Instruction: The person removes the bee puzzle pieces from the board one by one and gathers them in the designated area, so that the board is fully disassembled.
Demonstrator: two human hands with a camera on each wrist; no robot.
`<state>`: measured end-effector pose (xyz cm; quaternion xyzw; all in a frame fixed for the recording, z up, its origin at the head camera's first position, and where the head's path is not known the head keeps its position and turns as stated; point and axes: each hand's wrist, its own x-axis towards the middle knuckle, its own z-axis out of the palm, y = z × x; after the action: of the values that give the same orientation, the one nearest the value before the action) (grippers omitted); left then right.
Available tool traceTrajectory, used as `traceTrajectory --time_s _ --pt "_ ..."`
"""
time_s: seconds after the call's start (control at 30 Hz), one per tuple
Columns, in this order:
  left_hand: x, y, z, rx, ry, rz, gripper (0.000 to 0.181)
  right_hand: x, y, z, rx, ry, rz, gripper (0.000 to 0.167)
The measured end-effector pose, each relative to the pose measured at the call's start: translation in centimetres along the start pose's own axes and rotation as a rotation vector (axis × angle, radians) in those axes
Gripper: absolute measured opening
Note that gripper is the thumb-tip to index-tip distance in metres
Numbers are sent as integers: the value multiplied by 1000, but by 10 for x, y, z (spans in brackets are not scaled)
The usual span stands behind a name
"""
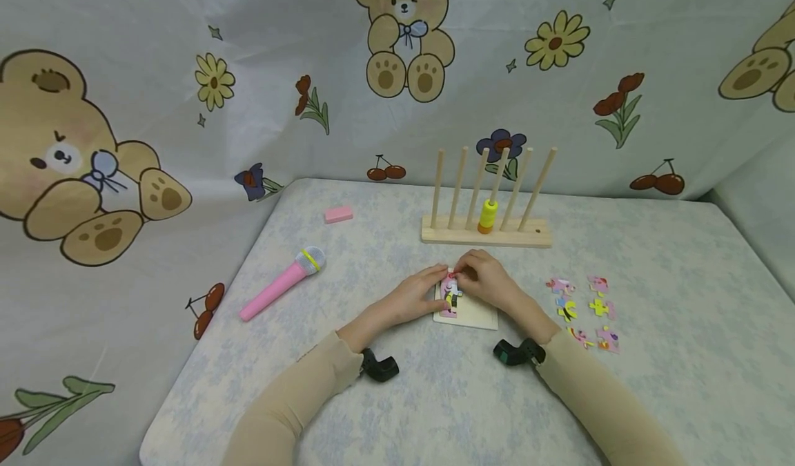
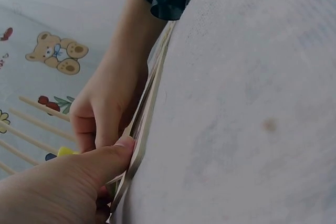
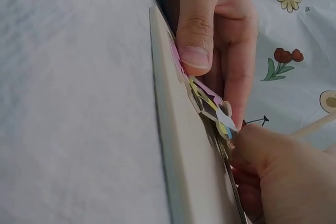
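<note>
A pale wooden puzzle board [image 1: 475, 314] lies on the table, with joined puzzle pieces [image 1: 450, 292] in pink, white, yellow and black along its left side. At that side my left hand [image 1: 410, 297] holds the board, its thumb on the lower piece and its fingers reaching the upper corner. My right hand [image 1: 487, 278] pinches a puzzle piece at the top of the joined strip; its fingers hide most of that piece. In the right wrist view the strip [image 3: 210, 103] looks slightly raised off the board, near the right fingertips [image 3: 247, 137].
Several loose puzzle pieces [image 1: 599, 307] lie right of the right forearm. Behind the board stands a wooden peg rack [image 1: 397, 235] with yellow and orange beads [image 1: 488, 214] on one peg. A pink toy microphone [image 1: 276, 290] and a pink block [image 1: 338, 214] lie to the left.
</note>
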<state>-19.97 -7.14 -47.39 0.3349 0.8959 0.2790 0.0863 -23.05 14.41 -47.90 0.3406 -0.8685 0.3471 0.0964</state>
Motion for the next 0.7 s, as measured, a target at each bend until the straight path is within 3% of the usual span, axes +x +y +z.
traceTrajectory --time_s 0.37,0.7 --pt "-1 1 -1 -10 -4 1 71 -2 0 -4 174 -25 75 7" --pt "-2 0 0 -17 3 3 73 -3 3 -4 227 -24 143 6"
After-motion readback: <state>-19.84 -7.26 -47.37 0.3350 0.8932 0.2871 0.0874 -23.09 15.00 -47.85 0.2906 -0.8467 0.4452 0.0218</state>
